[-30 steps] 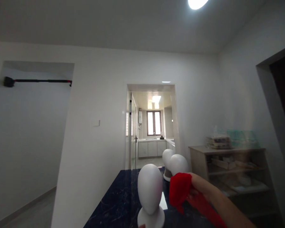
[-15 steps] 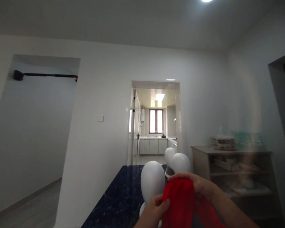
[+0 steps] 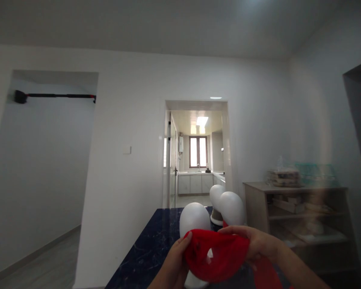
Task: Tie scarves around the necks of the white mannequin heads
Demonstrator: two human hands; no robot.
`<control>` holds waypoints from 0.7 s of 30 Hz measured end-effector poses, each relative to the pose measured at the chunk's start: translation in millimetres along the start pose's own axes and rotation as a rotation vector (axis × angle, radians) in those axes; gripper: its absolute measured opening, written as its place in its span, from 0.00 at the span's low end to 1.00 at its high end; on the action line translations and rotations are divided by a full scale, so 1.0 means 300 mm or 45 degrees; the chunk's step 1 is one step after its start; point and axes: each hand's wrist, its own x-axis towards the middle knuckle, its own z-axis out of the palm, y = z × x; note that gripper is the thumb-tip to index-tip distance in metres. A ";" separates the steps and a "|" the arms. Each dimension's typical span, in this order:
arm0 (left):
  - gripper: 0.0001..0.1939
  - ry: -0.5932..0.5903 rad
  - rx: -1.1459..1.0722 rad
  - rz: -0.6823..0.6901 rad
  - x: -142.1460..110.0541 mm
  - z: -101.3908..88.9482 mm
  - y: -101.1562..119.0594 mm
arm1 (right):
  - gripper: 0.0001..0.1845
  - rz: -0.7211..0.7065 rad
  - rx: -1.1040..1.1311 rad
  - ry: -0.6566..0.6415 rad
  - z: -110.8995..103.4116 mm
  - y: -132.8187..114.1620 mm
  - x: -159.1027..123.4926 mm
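Observation:
Low in the head view, my two hands hold a red hat (image 3: 219, 261) stretched between them. Its cloth is spread wide, with a small white patch in the middle. My left hand (image 3: 177, 255) grips the left edge with the thumb on top. At the right edge, my right hand (image 3: 258, 245) has its fingers closed on the cloth. A strip of red cloth (image 3: 266, 273) hangs below the right wrist. Right behind the hat stands a white egg-shaped mannequin head (image 3: 195, 218), its lower part partly hidden.
Two more white heads (image 3: 232, 208) stand farther back on the dark blue marbled table (image 3: 150, 241). A wooden shelf unit (image 3: 255, 204) with stacked items is at the right. Behind the table, a doorway (image 3: 227, 140) opens to a kitchen.
The red hat, bunched upright before, is now lower and spread wide between my hands. My left hand has moved left to its edge.

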 end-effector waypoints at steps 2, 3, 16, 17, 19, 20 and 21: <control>0.16 0.048 0.008 0.001 0.010 -0.004 0.012 | 0.51 -0.009 0.064 -0.044 0.009 0.020 0.006; 0.16 0.051 0.005 -0.011 0.015 -0.006 0.016 | 0.54 -0.005 0.098 -0.079 0.017 0.030 0.011; 0.18 -0.639 0.841 -0.165 0.043 0.073 0.379 | 0.21 0.258 -0.222 0.000 0.012 0.077 0.028; 0.18 -0.649 1.093 -0.139 0.058 0.077 0.431 | 0.19 0.237 -0.262 0.032 -0.005 0.061 0.028; 0.15 -0.605 1.628 -0.086 0.094 0.082 0.520 | 0.18 0.180 -0.288 0.106 -0.039 0.020 0.034; 0.15 -0.579 1.888 -0.064 0.114 0.082 0.556 | 0.18 0.151 -0.268 0.142 -0.055 -0.002 0.041; 0.15 -0.561 2.131 -0.030 0.134 0.080 0.585 | 0.20 0.127 -0.228 0.165 -0.070 -0.023 0.050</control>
